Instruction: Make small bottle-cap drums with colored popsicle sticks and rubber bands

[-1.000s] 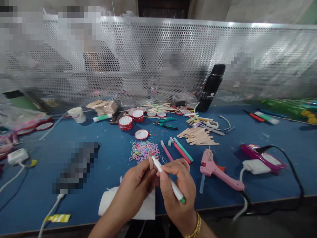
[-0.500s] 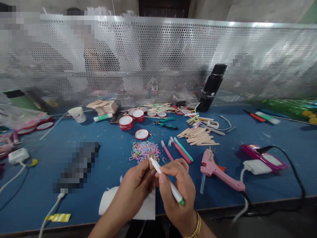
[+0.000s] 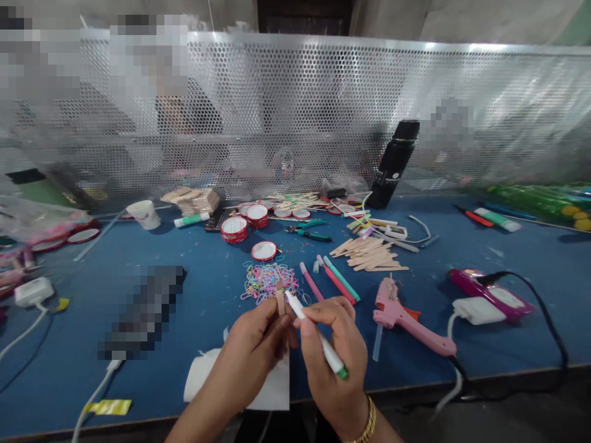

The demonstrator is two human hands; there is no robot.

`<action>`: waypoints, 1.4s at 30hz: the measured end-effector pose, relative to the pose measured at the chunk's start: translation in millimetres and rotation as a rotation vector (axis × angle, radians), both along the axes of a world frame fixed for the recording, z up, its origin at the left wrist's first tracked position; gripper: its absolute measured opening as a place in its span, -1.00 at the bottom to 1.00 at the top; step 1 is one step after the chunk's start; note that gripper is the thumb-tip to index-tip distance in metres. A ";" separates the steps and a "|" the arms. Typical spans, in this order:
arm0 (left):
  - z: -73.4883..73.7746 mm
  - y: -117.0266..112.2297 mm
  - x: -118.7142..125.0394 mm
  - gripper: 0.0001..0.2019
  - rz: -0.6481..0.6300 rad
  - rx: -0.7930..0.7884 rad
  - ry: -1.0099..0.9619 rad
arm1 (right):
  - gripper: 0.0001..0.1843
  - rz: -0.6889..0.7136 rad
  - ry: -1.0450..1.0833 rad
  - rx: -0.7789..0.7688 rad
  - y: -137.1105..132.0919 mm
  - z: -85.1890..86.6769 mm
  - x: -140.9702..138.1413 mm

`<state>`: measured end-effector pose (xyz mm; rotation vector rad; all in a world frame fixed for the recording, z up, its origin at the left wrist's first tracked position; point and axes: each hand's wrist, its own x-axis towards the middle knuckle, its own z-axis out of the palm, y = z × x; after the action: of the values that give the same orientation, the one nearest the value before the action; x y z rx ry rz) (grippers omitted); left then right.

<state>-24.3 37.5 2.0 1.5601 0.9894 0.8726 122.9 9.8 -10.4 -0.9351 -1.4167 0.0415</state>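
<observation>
My left hand [image 3: 252, 354] pinches a small wooden stick [image 3: 279, 297] upright over the near edge of the blue table [image 3: 207, 307]. My right hand [image 3: 330, 357] grips a white marker with a green end [image 3: 318, 337], its tip touching the stick. Both hands hover above a white sheet of paper [image 3: 272, 384]. Just beyond them lies a heap of coloured rubber bands [image 3: 265, 280].
A pink glue gun [image 3: 406, 317] lies to the right, with coloured markers [image 3: 337, 278] and a pile of wooden sticks [image 3: 369, 253] behind. Red-rimmed round lids [image 3: 244, 224], pliers [image 3: 307, 231] and a black bottle [image 3: 392, 163] stand further back, before a perforated metal screen [image 3: 295, 111]. Chargers and cables lie at both sides.
The marker tip has shifted slightly along the stick, and the stick shows a little more above my left fingers. Everything on the table stays in place.
</observation>
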 end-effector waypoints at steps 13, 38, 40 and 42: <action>-0.1 -0.6 -0.1 -0.71 0.019 0.012 0.010 | -0.86 0.033 -0.047 0.023 0.2 0.2 -1.5; 1.8 -0.5 0.2 -0.68 0.021 0.036 0.036 | -0.87 0.041 -0.054 0.027 0.1 1.0 -1.0; 1.6 -0.4 0.8 -0.68 0.017 0.021 0.022 | -0.86 0.039 -0.053 0.028 -0.4 1.0 -0.8; 1.5 -0.3 1.1 -0.68 0.011 0.016 0.014 | -0.86 0.035 -0.046 0.028 -0.8 0.6 -0.8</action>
<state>-23.2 37.2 3.5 1.5775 1.0040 0.8801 122.1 9.0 -9.7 -0.8928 -1.4725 0.0262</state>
